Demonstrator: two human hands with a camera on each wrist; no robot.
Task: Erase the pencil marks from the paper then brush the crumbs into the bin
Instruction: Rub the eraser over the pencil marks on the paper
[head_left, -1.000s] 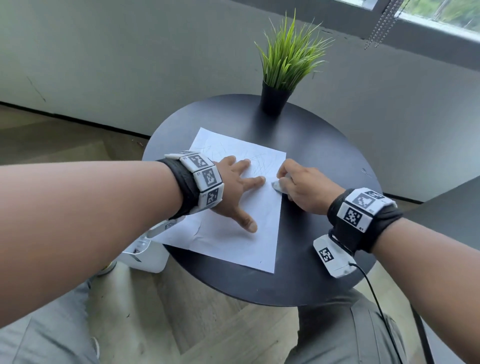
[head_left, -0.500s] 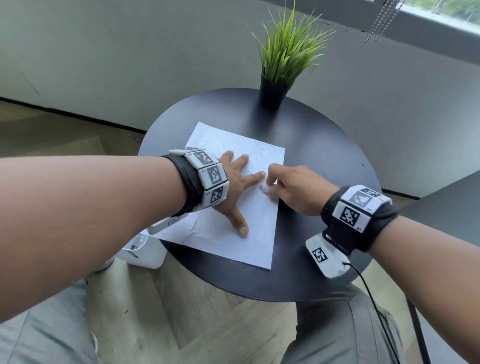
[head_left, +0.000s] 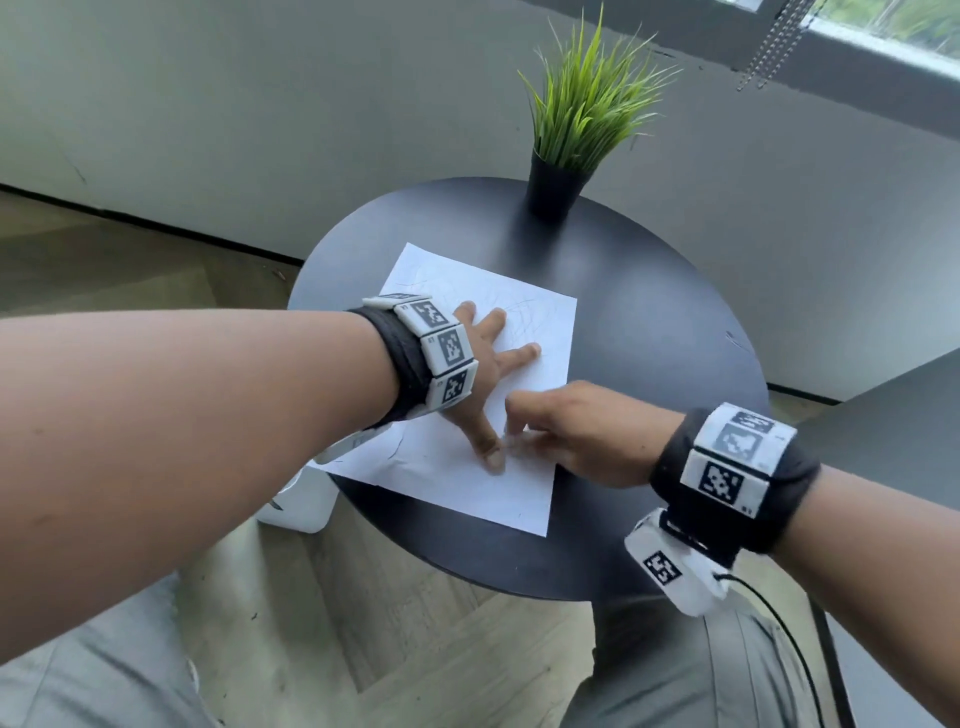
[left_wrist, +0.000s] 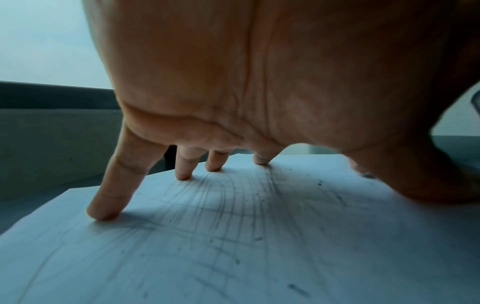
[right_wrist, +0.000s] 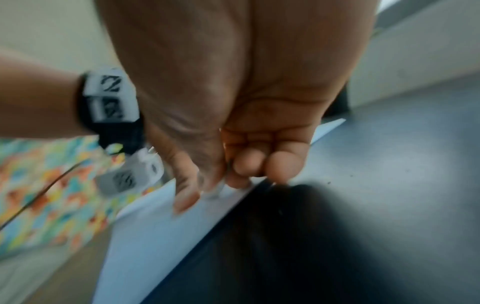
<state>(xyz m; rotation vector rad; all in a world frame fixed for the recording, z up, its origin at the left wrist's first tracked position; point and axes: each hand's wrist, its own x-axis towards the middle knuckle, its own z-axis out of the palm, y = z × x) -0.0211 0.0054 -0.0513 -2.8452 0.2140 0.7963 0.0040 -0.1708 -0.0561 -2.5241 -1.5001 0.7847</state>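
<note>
on the paper (head_left: 467, 483), only pencil scribbles (left_wrist: 223, 205), no readable writing.

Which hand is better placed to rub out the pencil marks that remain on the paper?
Right. The right hand pinches a small pale eraser at the paper. The left hand lies spread flat, holding the sheet, with pencil marks under it.

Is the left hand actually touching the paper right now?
Touching. The left wrist view shows the left hand with its fingertips planted on the paper, no gap beneath them; the head view agrees.
</note>
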